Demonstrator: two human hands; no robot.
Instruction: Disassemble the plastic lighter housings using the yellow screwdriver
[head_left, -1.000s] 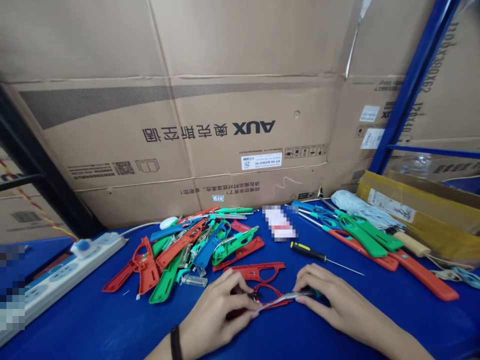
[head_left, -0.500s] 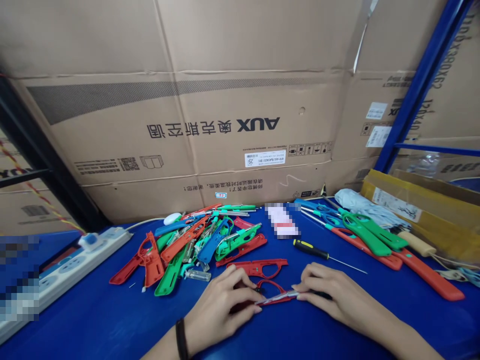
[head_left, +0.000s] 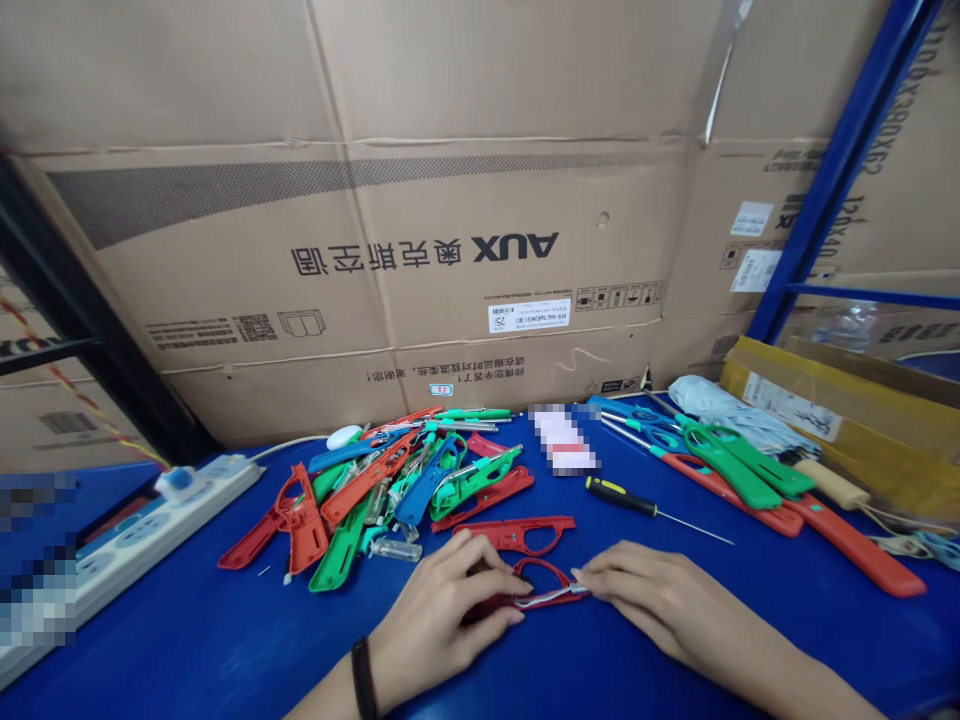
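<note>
1. Two hands, near centre. Left hand (head_left: 461, 605): thumb and fingers pinch the left end of the red shell (head_left: 540, 562). Right hand (head_left: 664, 600): fingers bunched, tips touching the metal tip (head_left: 579, 588); whether they pinch it, cannot tell.
2. Red shell: between the hands on the table (head_left: 247, 660), pale wire (head_left: 551, 597) along it. Judged light, stiff, smooth; its thin loop may flex. Best held by the left end. Wire seems soft, apt to spring out.
3. Second shell (head_left: 499, 534): just beyond.
4. Screwdriver (head_left: 621, 496): farther right; pile (head_left: 405, 490) left.
</note>
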